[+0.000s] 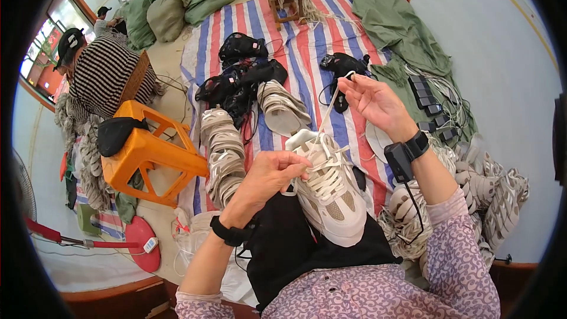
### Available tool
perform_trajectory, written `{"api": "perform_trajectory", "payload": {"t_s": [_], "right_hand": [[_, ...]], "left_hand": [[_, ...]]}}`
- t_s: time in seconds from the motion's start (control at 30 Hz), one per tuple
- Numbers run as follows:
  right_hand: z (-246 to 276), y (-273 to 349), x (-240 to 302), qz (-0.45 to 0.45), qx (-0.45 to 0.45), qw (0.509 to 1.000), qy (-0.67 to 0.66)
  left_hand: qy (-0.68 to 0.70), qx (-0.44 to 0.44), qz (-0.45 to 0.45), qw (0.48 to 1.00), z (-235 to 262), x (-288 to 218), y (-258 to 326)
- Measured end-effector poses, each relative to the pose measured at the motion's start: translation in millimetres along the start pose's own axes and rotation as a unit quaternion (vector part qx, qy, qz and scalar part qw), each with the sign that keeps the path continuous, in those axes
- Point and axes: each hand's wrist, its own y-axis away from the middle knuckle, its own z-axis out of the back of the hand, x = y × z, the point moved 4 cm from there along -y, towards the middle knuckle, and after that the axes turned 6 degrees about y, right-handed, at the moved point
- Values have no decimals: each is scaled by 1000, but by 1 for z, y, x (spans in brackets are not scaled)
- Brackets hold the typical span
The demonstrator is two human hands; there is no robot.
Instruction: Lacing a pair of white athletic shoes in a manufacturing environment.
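A white and beige sneaker (pixel 331 192) rests on my lap over black cloth, its toe pointing toward me. White laces (pixel 326 177) criss-cross its tongue. Raised above the shoe's far right side, my right hand (pixel 378 103) pinches one end of the shoelace (pixel 328 109), which stretches up from the top eyelets. My left hand (pixel 269 177) is at the shoe's left side, thumb and forefinger pinched together by the lacing. A bit of white lace shows just under those fingers; the pinch point itself is partly hidden.
Stacked shoe parts (pixel 221 153) stand left of my knees, more shoes (pixel 496 201) at right. Black bundles (pixel 239 77) and dark boxes (pixel 422 91) lie on the striped sheet (pixel 301 47). An orange stool (pixel 150 147) stands at left, near another person (pixel 103 68) in stripes.
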Motion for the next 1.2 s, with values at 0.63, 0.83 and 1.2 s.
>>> {"api": "perform_trajectory", "payload": {"t_s": [0.63,0.83,1.2], "right_hand": [[11,-3,-2,16,9,1000,-24],[14,-4,-1,16,0,999,-28],[25,-8,3,28,4,999,-39]], "left_hand": [[41,10,181,983,-1,14,19],[-31,-1,99,995,14,-8,-2],[-118,-16,108,987,32,-13,-15]]}}
